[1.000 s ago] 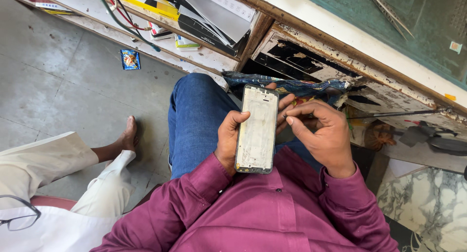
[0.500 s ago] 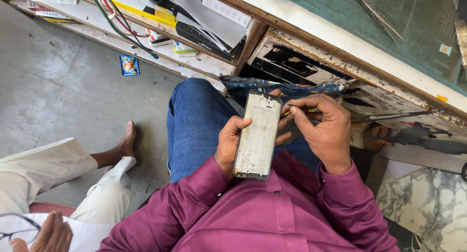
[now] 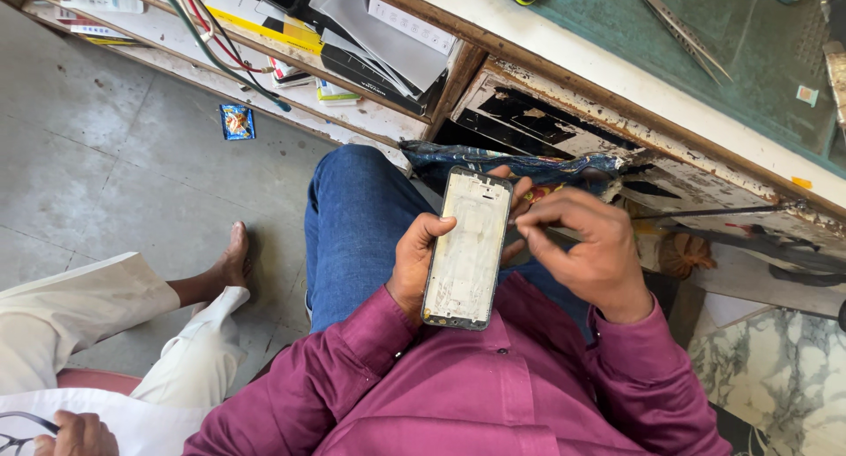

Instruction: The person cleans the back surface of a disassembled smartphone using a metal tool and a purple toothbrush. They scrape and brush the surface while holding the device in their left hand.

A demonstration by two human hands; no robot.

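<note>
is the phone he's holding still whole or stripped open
Stripped open: the phone frame in the left hand shows a bare pale inner plate, no screen. The right hand pinches at its right edge.

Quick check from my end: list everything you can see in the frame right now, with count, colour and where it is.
phone frame: one, pale inside with dark rim, held over the lap
workbench: one, green top with worn white edge, upper right
tweezers: one pair, metal, on the bench top
boxes and papers: several, white, yellow and black, on the shelf under the bench
cables: a few, green, red and black, hanging by the shelf
small packet: one, blue, on the grey floor
other person: one, in white clothes, barefoot, lower left
left hand: grips the phone frame's left edge
right hand: fingertips pinched at the frame's right edge; any tool too small to tell
</note>
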